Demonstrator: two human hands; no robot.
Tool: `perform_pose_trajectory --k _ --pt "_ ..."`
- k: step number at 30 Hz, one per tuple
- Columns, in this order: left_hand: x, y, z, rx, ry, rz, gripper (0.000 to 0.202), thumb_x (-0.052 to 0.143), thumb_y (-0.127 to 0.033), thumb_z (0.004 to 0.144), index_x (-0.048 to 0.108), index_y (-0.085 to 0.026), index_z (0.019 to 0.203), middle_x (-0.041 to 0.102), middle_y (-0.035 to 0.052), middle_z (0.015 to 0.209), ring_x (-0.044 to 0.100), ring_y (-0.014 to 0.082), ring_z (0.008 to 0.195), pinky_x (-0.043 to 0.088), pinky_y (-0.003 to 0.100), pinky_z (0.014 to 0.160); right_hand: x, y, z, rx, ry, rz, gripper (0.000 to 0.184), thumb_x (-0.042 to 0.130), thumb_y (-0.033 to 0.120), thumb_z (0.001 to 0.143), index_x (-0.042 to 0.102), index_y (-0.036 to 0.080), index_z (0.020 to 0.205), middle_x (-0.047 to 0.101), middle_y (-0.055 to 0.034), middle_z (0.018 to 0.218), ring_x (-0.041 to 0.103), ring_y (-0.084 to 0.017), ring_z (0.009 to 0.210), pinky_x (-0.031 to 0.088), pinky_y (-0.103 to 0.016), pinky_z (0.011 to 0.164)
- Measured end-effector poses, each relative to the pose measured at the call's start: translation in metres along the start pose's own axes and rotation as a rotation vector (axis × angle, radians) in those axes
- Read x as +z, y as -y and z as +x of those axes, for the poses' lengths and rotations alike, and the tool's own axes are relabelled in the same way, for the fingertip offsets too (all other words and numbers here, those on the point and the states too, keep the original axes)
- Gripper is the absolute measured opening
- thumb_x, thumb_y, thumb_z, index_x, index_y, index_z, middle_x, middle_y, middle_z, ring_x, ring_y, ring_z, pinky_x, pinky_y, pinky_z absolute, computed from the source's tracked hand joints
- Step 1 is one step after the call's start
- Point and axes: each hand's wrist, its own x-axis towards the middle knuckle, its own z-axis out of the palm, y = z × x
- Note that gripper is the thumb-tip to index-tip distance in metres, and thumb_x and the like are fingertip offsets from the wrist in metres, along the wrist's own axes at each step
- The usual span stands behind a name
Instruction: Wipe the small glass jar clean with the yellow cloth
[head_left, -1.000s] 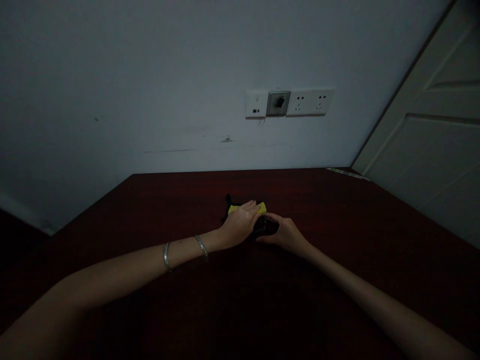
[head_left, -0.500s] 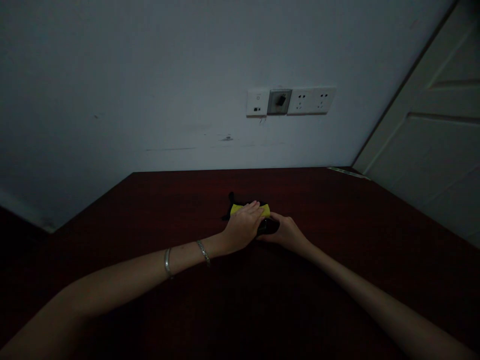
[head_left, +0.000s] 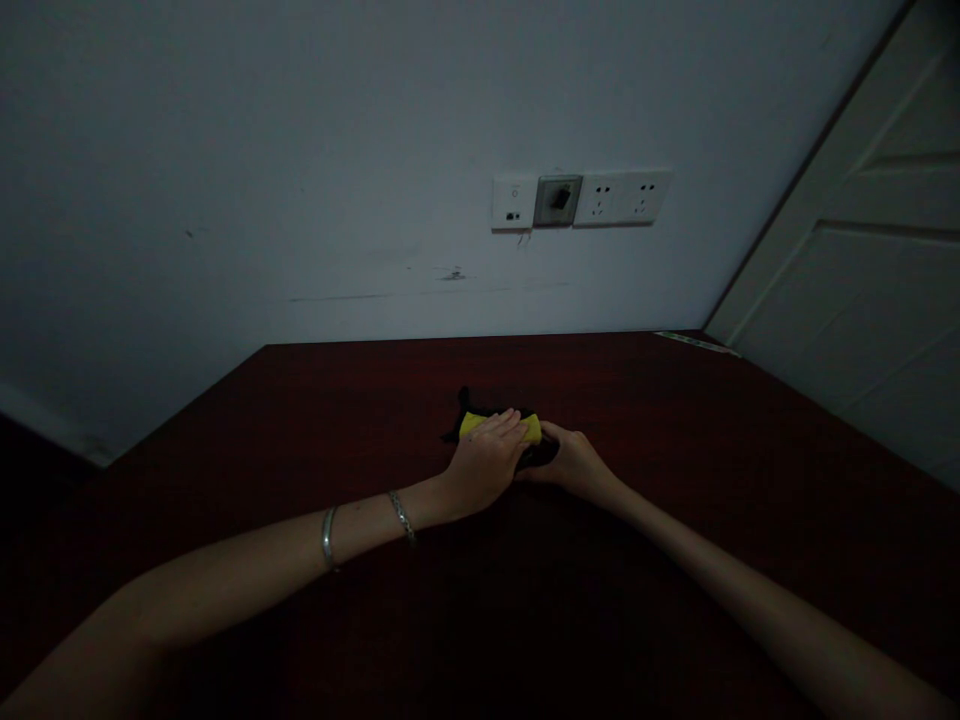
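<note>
A small yellow piece [head_left: 531, 428] lies on a dark object [head_left: 459, 415] in the middle of the dark red table [head_left: 675, 480]. My left hand [head_left: 484, 462] rests on top of the yellow piece, fingers laid over it and pressed together. My right hand [head_left: 571, 462] is closed on the dark object's right end, just beside the left hand. Two bracelets [head_left: 364, 525] circle my left forearm. The room is dim, and what the dark object is stays unclear.
A white wall [head_left: 300, 180] stands behind the table, with a row of sockets and a switch [head_left: 579, 200] above the hands. A pale door [head_left: 862, 270] stands at the right. A thin light strip [head_left: 694, 343] lies at the table's back right corner.
Both hands have slid a little to the right over the yellow piece and the dark object. The view has tipped slightly.
</note>
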Motion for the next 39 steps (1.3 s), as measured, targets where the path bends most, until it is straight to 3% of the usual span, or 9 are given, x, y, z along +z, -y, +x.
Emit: perform_pose_trajectory --k 12,22,39 --pt "-0.005 -0.012 -0.01 0.033 -0.014 -0.038 0.027 0.043 -0.015 0.092 0.06 -0.008 0.111 0.066 0.0163 0.118 0.062 0.0234 0.112 0.051 0.042 0.097 0.005 -0.006 -0.003 0.02 -0.027 0.036 0.073 0.082 0.03 0.056 0.048 0.021 0.121 0.073 -0.0076 0.105 0.07 -0.025 0.093 0.054 -0.036 0.081" --pt "-0.012 -0.012 -0.016 0.031 -0.01 -0.103 0.028 0.043 -0.018 0.093 0.06 -0.009 0.113 0.066 0.0151 0.119 0.062 0.0221 0.114 0.051 0.042 0.098 0.004 -0.004 -0.004 0.02 -0.009 0.041 0.068 0.078 0.028 0.059 0.048 0.022 0.12 0.072 -0.0074 0.106 0.069 -0.024 0.097 0.053 -0.036 0.084" --pt "-0.024 0.005 -0.038 0.23 0.042 -0.076 0.035 0.043 -0.018 0.094 0.053 -0.009 0.126 0.058 0.0161 0.13 0.049 0.0206 0.128 0.047 0.039 0.105 0.008 -0.006 -0.006 -0.004 0.003 0.097 0.063 0.077 0.026 0.06 0.05 0.021 0.116 0.069 -0.01 0.115 0.067 -0.026 0.103 0.053 -0.037 0.086"
